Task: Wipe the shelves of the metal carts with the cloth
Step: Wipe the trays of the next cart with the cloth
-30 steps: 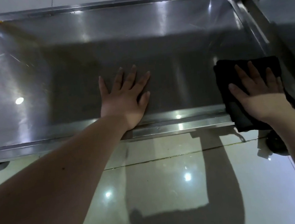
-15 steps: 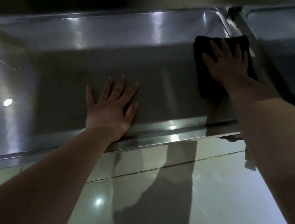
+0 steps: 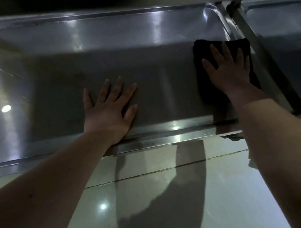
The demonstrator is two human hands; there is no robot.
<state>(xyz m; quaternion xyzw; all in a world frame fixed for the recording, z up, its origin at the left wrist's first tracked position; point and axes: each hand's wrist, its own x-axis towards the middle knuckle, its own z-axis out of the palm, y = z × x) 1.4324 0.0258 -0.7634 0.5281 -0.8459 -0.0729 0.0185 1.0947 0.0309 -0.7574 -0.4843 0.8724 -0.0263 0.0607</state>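
Steel shelf [image 3: 48, 78] under both palms. Left hand [image 3: 108, 111] flat on bare metal near the front rim, fingers spread wide. Right hand [image 3: 229, 71] pressing black cloth [image 3: 206, 88] at the shelf's right end, fingers splayed, just beside the upright post [image 3: 263, 59].

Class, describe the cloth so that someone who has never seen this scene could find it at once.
Start at the wide metal cart shelf and follow it to its right end, beside the upright post. There the right hand presses flat on the cloth. It is the only black, soft thing on the shiny steel.
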